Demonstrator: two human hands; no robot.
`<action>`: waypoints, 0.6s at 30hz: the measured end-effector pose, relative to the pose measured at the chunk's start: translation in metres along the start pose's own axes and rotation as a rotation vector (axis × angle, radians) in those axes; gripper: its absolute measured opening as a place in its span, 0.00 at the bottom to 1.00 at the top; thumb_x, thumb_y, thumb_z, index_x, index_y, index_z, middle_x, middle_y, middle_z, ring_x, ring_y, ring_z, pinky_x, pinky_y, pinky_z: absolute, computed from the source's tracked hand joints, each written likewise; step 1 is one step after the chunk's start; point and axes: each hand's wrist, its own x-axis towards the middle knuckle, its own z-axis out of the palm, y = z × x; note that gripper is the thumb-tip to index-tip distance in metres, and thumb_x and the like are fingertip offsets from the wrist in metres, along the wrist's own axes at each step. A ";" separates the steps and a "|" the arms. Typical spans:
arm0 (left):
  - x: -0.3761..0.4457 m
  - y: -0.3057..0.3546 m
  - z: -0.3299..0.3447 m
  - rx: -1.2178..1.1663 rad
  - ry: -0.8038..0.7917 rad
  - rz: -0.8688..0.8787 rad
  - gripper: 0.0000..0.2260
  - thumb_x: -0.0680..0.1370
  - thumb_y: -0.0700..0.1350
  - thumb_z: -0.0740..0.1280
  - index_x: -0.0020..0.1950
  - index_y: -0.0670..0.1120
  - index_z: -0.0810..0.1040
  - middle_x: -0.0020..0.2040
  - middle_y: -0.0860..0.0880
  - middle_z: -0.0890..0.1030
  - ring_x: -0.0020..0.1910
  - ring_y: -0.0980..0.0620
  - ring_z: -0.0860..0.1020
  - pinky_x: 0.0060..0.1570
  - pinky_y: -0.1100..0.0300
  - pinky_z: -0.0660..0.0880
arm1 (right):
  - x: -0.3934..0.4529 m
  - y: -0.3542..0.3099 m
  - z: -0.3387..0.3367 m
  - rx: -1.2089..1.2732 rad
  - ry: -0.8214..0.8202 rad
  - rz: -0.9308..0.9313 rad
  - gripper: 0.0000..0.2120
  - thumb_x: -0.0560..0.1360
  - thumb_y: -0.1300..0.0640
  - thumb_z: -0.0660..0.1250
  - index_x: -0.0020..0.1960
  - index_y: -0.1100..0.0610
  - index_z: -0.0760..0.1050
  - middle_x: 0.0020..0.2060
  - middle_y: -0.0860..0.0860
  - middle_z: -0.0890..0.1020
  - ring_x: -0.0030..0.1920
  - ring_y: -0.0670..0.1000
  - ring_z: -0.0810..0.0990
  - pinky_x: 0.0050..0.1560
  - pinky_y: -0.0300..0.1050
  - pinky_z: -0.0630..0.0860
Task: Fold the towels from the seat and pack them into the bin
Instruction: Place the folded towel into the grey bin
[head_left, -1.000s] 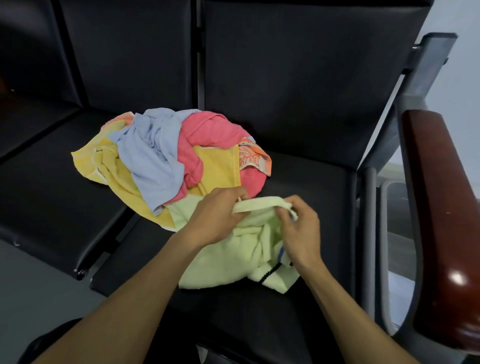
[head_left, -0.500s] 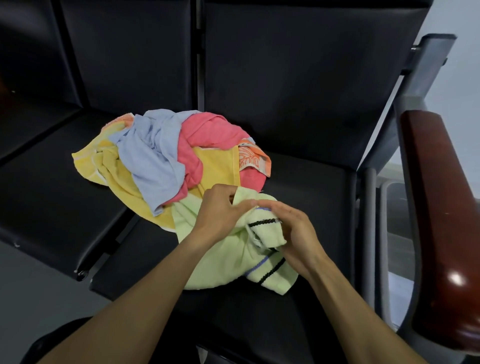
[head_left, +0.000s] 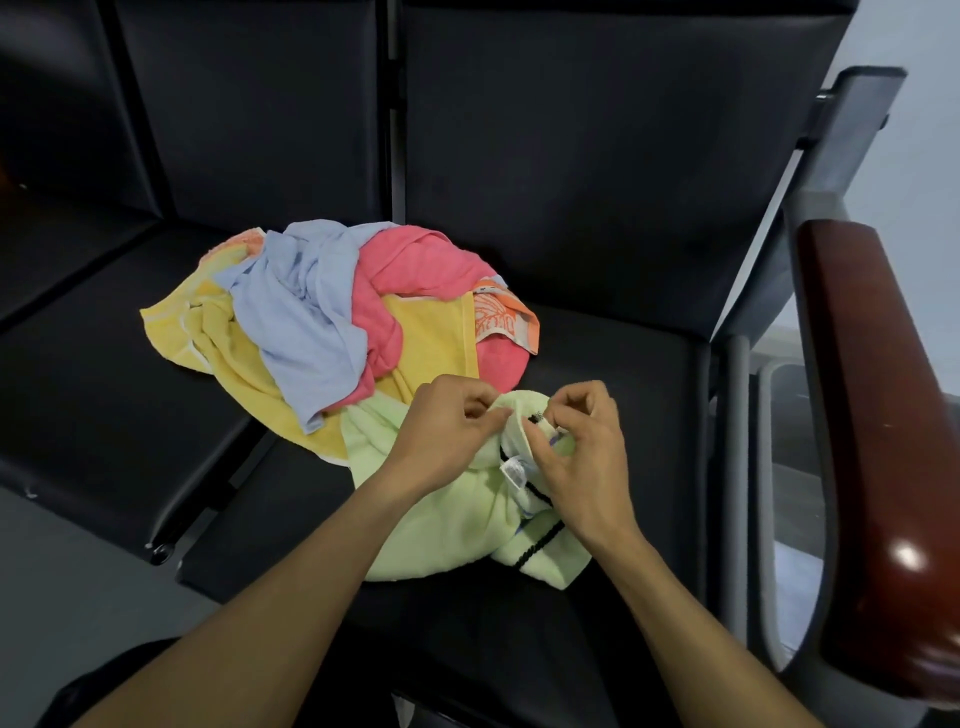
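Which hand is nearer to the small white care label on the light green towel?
Right. The right hand pinches the light green towel just beside the small white care label; the left hand grips the towel's edge farther left.

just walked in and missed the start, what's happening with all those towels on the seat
A person is sorting out a light green towel at the front of the black seat. The left hand and right hand each pinch its bunched top edge, near a small white tag. It is not folded yet. Behind it a heap of yellow, blue, pink and orange towels waits, unfolded. No bin is in view.
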 end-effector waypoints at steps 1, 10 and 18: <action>0.000 0.001 -0.001 -0.032 0.008 -0.009 0.07 0.78 0.42 0.71 0.41 0.44 0.83 0.27 0.57 0.78 0.25 0.62 0.72 0.31 0.67 0.67 | 0.000 0.000 0.000 0.023 0.003 -0.012 0.12 0.76 0.58 0.70 0.36 0.55 0.72 0.39 0.46 0.74 0.40 0.43 0.72 0.40 0.31 0.68; -0.003 0.001 0.003 -0.040 -0.041 -0.024 0.08 0.80 0.41 0.65 0.45 0.41 0.81 0.27 0.47 0.73 0.25 0.54 0.62 0.27 0.60 0.60 | 0.001 -0.005 0.000 0.198 -0.053 0.071 0.10 0.77 0.55 0.72 0.40 0.57 0.75 0.29 0.50 0.77 0.29 0.50 0.73 0.30 0.43 0.70; -0.004 0.002 0.006 -0.067 -0.117 -0.024 0.08 0.83 0.42 0.62 0.46 0.45 0.77 0.28 0.50 0.69 0.30 0.50 0.66 0.35 0.51 0.68 | -0.001 -0.005 0.003 0.186 -0.018 0.111 0.17 0.79 0.53 0.69 0.34 0.55 0.68 0.23 0.44 0.67 0.26 0.44 0.63 0.27 0.36 0.61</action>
